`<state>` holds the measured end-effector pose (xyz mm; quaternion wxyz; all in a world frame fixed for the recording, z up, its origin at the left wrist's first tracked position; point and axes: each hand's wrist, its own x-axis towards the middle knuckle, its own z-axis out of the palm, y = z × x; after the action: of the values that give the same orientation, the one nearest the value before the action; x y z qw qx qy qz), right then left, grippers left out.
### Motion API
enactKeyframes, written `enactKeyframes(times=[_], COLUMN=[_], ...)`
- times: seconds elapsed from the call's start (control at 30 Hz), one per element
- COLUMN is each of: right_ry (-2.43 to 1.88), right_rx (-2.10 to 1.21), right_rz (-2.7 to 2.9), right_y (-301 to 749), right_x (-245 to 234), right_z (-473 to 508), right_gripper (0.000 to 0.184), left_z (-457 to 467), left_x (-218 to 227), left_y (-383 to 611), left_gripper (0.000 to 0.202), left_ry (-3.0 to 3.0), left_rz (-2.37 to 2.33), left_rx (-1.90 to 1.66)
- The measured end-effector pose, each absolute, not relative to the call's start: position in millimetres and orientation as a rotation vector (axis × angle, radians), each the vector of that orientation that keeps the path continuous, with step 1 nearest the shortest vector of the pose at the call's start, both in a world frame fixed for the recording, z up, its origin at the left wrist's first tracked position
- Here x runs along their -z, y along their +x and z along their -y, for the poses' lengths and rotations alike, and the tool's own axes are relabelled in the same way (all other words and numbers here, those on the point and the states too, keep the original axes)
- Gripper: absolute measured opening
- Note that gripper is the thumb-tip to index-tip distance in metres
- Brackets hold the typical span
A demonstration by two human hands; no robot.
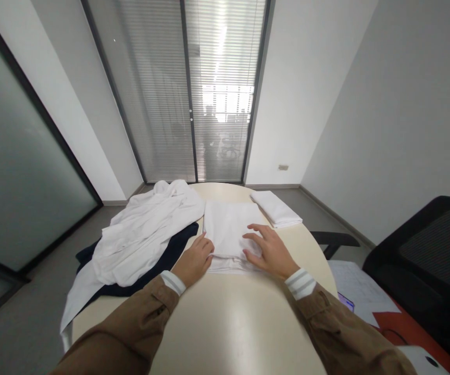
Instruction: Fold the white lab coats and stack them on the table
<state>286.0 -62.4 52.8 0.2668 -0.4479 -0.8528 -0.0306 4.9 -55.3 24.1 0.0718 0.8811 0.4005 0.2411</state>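
A folded white cloth [228, 221] lies on the round table in front of me, its lower edge showing several loose layers. My left hand [194, 259] is at the cloth's lower left corner, with fingers curled closed on the edge; the fingertips are partly hidden. Over the right side of the same cloth is my right hand [269, 251], its fingers spread and slightly bent, nothing gripped between them. A second white cloth [275, 208], folded into a narrow rectangle, rests at the table's far right.
Left on the table [225, 317] sits a heap of crumpled white cloth [142, 234] over dark navy fabric [178, 245], one end hanging off the edge. To the right are a black chair [424, 250], papers [358, 289] and a phone [346, 302]. Glass panels with blinds [162, 104] stand beyond.
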Motion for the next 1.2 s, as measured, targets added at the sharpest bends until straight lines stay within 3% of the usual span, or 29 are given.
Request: enactKeyframes(times=[0.2, 0.5, 0.8, 1.0, 1.2], right_ry=[-1.077, -1.071, -1.072, -0.863, -0.824], right_rx=[0.104, 0.293, 0.464, 0.677, 0.655], right_rz=[2.561, 2.712, 2.637, 2.596, 2.576], right_y=[257, 254, 253, 253, 251], right_x=[-46, -42, -35, -30, -35], right_z=[74, 77, 78, 77, 81], right_gripper=[0.05, 0.016, 0.003, 0.011, 0.014], left_z=[63, 71, 80, 82, 81], left_x=[-26, -23, -30, -41, -42], left_y=[6, 3, 7, 12, 13], left_gripper=[0.017, 0.009, 0.031, 0.022, 0.036], left_ry=[2.726, 2.887, 2.874, 2.933, 2.87], left_rz=[-1.179, -1.165, -1.41, -1.235, -1.279], left_rx=[-0.733, -0.651, -0.71, -0.565, -0.611])
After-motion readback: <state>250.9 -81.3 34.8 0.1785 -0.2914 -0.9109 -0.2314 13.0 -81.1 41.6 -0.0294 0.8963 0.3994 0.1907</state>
